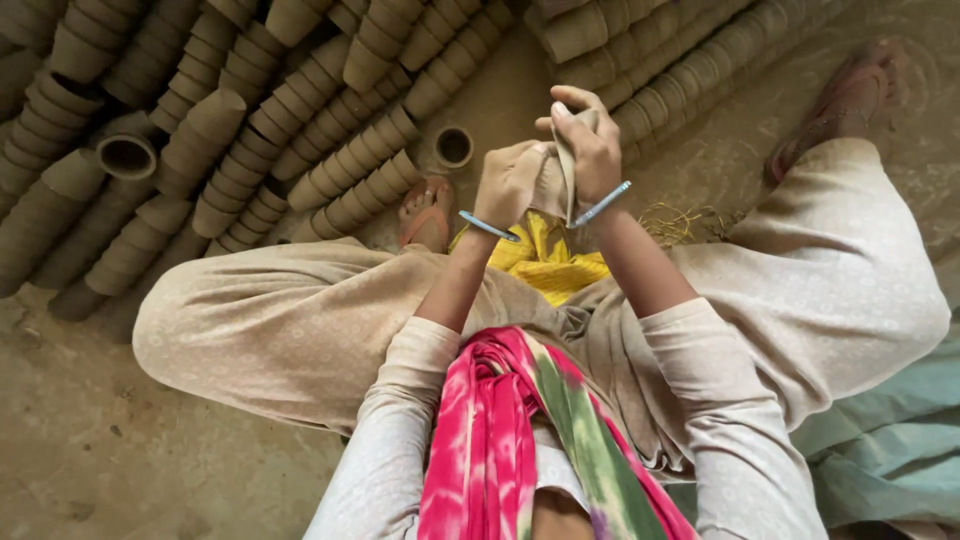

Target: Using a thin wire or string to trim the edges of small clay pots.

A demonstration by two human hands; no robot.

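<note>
My left hand (510,182) and my right hand (590,145) are raised together over my lap, both closed on one small clay cup (562,165) the colour of dry mud. The cup is mostly hidden between my fingers; only a narrow strip of it shows. Each wrist carries a thin blue bangle. Below the hands a yellow cloth (545,262) lies in my lap, between my spread knees in beige trousers. A pink and green scarf (520,440) hangs down my front.
Long rows of stacked clay cups (300,110) lie on the dirt floor ahead and to the left, with more stacks (680,50) at the upper right. A single cup (453,147) stands open-mouthed near my left foot (428,212). Teal cloth (890,440) lies at the right.
</note>
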